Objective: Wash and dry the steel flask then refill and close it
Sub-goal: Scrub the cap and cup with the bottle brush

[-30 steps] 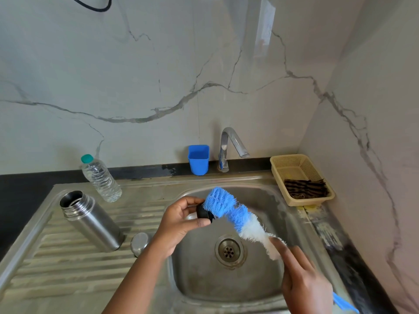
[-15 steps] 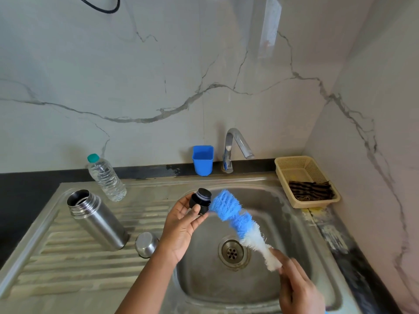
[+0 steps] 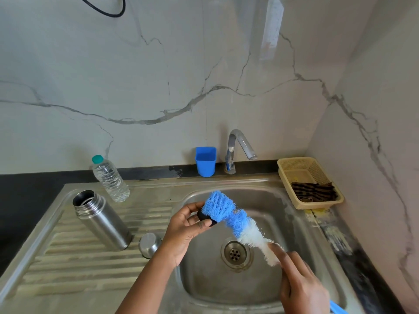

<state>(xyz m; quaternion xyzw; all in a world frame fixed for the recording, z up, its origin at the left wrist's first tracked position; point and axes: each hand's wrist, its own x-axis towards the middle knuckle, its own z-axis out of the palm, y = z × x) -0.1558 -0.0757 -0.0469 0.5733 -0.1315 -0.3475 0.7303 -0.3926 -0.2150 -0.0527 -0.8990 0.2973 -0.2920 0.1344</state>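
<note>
The fluffy blue-and-white bottle brush (image 3: 238,223) has come back over the small black stopper (image 3: 205,217), hiding most of it. My left hand (image 3: 188,225) pinches that stopper above the steel sink (image 3: 306,257); my right hand (image 3: 299,284) grips the brush handle. The ribbed-neck steel flask (image 3: 102,219) stands open on the grooved drainboard, its domed cap (image 3: 149,244) beside it.

Drainboard (image 3: 74,264): left of sink basin (image 3: 294,223); flask (image 3: 102,219) on it, cup lid (image 3: 149,244) just right.
Behind flask: water bottle (image 3: 111,180).
Behind basin: tap (image 3: 238,148), cup (image 3: 205,161) left.
Right of basin: basket (image 3: 292,175).
</note>
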